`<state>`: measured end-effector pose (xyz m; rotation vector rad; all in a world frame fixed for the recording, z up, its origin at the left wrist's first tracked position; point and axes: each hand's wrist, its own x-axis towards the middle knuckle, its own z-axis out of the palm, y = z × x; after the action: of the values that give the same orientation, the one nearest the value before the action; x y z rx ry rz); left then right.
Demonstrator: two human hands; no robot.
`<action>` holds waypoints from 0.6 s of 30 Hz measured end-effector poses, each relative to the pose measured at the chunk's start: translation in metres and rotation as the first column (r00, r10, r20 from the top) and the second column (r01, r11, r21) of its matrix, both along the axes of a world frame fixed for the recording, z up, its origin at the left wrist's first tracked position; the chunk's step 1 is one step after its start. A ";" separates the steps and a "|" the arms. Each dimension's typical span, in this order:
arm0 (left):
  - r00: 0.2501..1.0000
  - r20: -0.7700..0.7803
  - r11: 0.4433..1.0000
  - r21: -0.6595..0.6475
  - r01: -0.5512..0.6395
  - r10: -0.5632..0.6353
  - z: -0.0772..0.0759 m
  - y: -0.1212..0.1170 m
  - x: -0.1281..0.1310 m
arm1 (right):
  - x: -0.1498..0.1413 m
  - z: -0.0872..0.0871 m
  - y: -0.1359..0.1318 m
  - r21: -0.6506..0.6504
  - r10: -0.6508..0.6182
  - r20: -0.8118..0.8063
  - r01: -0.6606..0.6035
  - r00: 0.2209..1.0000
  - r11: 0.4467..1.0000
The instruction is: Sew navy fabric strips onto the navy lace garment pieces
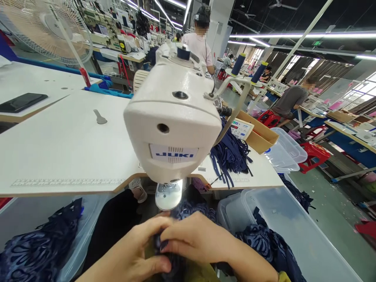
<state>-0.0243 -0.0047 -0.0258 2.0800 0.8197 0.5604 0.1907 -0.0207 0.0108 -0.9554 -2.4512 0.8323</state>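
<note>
Both of my hands are together below the sewing machine (173,121), close to its small metal plate (169,196). Dark blue patterned lace fabric (195,208) hangs there and runs down between them. The fingers of my left hand (141,244) are curled around the fabric from the left, thumb pointing right. From the other side, my right hand (201,239) pinches the same piece, its fingertips overlapping the left fingers. The spot where the fingertips meet is partly hidden and slightly blurred.
Dark blue strips (232,152) lie on the white table (73,152) beside a cardboard box (258,133). Plastic bins of lace flank me left (84,231) and right (293,219). A metal piece (100,117), a phone (23,102) and a fan (53,27) are leftward. Other people work beyond.
</note>
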 end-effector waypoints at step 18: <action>0.938 -0.055 0.641 0.743 -0.191 0.342 -0.009 0.021 0.018 | -0.013 -0.039 0.058 -0.478 -0.697 -0.331 0.524 0.636 0.705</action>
<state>-0.0063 0.0161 -0.0345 2.8013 1.1666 0.9911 0.1782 0.0370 -0.0281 -1.3944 -1.3929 1.0782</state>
